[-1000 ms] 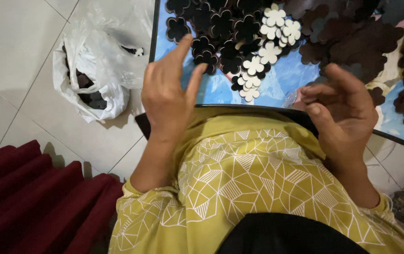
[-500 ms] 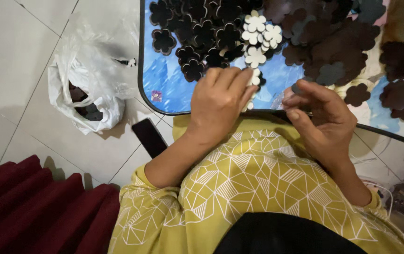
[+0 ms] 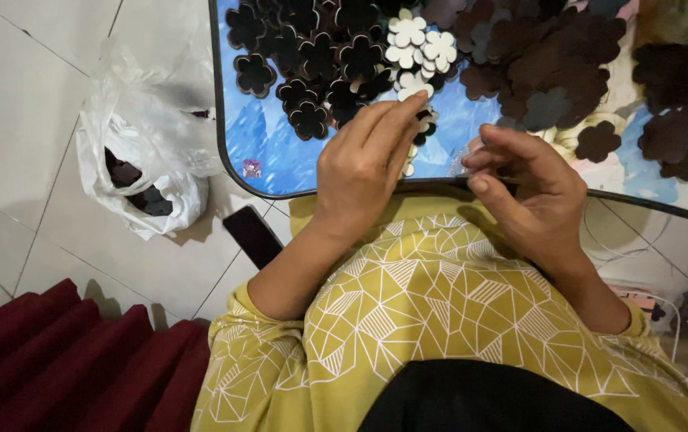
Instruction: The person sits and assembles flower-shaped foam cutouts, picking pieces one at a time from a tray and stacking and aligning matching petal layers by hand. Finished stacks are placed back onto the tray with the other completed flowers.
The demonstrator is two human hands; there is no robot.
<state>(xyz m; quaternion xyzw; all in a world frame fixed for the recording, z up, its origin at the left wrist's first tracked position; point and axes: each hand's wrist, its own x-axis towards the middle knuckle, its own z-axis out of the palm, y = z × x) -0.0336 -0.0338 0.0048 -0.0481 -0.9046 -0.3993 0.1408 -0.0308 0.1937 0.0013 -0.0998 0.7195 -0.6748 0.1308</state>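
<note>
My left hand (image 3: 369,164) lies palm down at the near edge of a low table (image 3: 236,172), its fingertips resting on a small cluster of white flower-shaped pieces (image 3: 414,38) and dark ones. My right hand (image 3: 529,190) hovers just to the right, fingers curled and pinched together; whether it holds something small is too hard to see. Many dark brown flower-shaped cutouts (image 3: 312,48) are spread across the table's blue picture top, with a larger dark heap (image 3: 552,56) further right.
A white plastic bag (image 3: 142,152) holding more dark pieces sits on the tiled floor to the left. A dark flat phone-like thing (image 3: 252,235) lies on the floor near the table corner. Red fabric (image 3: 56,360) is at lower left; cables (image 3: 640,264) lie at right.
My left hand came down from raised with spread fingers onto the flower pieces at the table edge. My right hand moved slightly inward, and the view shifted toward the table.
</note>
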